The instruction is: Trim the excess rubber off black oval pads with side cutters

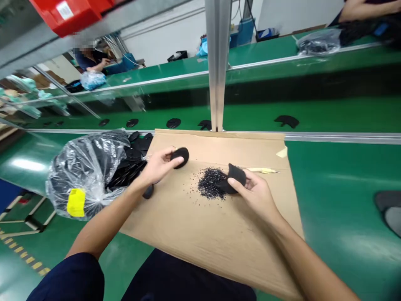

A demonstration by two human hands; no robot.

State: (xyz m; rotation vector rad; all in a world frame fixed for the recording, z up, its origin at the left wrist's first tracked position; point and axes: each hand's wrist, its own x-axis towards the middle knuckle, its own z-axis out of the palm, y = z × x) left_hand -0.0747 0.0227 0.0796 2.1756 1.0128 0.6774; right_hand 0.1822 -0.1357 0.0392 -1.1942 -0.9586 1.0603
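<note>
Between the fingers and thumb of my left hand is a black oval pad, held above a brown cardboard sheet. My right hand grips a curved black piece beside a pile of small black bits. A pale yellow pen-like tool lies just behind my right hand. Left of the cardboard, a clear plastic bag with a yellow label spills many flat black pieces. One dark piece rests under my left wrist.
A green conveyor behind the cardboard carries several black pieces. A metal post rises at its near edge. Red bins hang at upper left. People sit across the line. A dark object lies at far right.
</note>
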